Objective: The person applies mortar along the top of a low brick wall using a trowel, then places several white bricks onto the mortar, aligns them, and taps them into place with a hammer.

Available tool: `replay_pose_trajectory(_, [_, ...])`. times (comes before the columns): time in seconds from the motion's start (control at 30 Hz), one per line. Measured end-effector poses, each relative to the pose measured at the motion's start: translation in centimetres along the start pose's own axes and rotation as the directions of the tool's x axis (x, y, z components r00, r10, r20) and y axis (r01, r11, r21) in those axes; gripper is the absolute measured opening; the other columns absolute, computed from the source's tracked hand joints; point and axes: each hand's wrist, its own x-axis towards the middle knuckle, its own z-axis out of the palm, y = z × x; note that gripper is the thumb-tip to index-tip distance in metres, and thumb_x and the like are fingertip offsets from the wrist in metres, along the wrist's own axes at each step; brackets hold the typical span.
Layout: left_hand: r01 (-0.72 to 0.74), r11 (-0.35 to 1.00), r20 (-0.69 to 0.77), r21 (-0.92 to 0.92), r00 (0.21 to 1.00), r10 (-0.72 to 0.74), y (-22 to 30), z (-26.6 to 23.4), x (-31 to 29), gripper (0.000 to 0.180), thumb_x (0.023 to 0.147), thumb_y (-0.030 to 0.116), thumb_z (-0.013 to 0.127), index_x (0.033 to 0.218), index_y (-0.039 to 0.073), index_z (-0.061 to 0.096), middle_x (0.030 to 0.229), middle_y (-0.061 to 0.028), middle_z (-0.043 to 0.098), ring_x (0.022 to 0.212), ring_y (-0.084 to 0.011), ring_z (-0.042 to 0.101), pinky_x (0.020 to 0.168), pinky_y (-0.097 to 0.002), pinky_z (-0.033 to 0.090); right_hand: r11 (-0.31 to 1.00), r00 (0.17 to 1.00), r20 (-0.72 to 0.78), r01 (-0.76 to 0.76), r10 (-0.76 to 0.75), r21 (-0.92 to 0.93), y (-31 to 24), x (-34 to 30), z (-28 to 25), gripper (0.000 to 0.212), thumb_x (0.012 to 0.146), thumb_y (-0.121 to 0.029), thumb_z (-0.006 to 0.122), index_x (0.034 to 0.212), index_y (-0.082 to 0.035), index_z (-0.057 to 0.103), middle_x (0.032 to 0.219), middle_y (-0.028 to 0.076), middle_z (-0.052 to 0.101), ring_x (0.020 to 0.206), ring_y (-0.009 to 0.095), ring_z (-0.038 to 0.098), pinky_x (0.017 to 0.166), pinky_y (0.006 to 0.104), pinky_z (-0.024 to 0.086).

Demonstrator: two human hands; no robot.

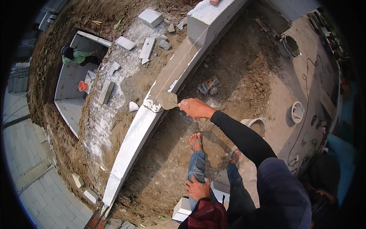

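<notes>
My right hand [196,108], at the end of a black sleeve, is closed round the handle of a trowel [167,100]. The trowel's blade lies over the top of a low white block wall [133,139], at the end of a strip of grey mortar [173,70]. A thin string line [179,64] runs along above this mortar to a taller white block [207,19] further up the wall. My left hand [198,187] rests on my bent knee in jeans, fingers apart, holding nothing.
Block offcuts [148,47] lie on the dusty soil beyond the wall. A person [78,56] is in a block-lined pit with an orange bucket [82,86]. Buckets [297,112] and a cable [305,82] are at right; white blocks [182,210] sit by my legs.
</notes>
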Motion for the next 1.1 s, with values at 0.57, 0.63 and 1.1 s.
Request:
replay_pose_trajectory(0.57, [-0.036, 0.999, -0.034, 0.015, 0.999, 0.036, 0.1, 0.1, -0.2, 0.077, 0.073, 0.048, 0.081, 0.139, 0.014, 0.059, 0.135, -0.0173, 0.056, 0.123, -0.0405, 0.055, 0.100, -0.0544, 0.049, 0.915, 0.924, -0.383, -0.142, -0.015, -0.378, 3.4, 1.6, -9.2, 0.045, 0.108, -0.037, 0.046, 0.109, 0.004, 0.064, 0.104, 0.035, 0.070, 0.102, 0.055, 0.066, 0.091, 0.0609, 0.051])
replay_pose_trajectory(0.63, [-0.068, 0.998, -0.028, 0.008, 0.997, 0.068, 0.8, 0.2, -0.4, 0.077, 0.073, 0.048, 0.081, 0.139, 0.014, 0.059, 0.134, -0.0172, 0.056, 0.123, -0.0405, 0.054, 0.100, -0.0542, 0.049, 0.915, 0.829, -0.560, -0.214, -0.015, -0.341, 4.6, 3.3, -13.1, 0.047, 0.108, -0.039, 0.046, 0.107, 0.004, 0.066, 0.103, 0.033, 0.072, 0.100, 0.056, 0.067, 0.090, 0.0601, 0.053])
replay_pose_trajectory(1.1, [0.004, 0.999, 0.035, -0.043, 0.999, -0.003, 0.6, 0.0, -0.5, 0.075, 0.075, 0.049, 0.077, 0.140, 0.014, 0.061, 0.141, -0.0167, 0.055, 0.127, -0.0391, 0.053, 0.100, -0.0534, 0.049, 0.910, 0.857, -0.419, -0.126, 0.301, 0.395, 2.9, 2.9, -13.7, 0.041, 0.106, -0.043, 0.045, 0.107, -0.004, 0.057, 0.075, 0.005, 0.055, 0.053, 0.018, 0.058, 0.052, 0.0367, 0.053])
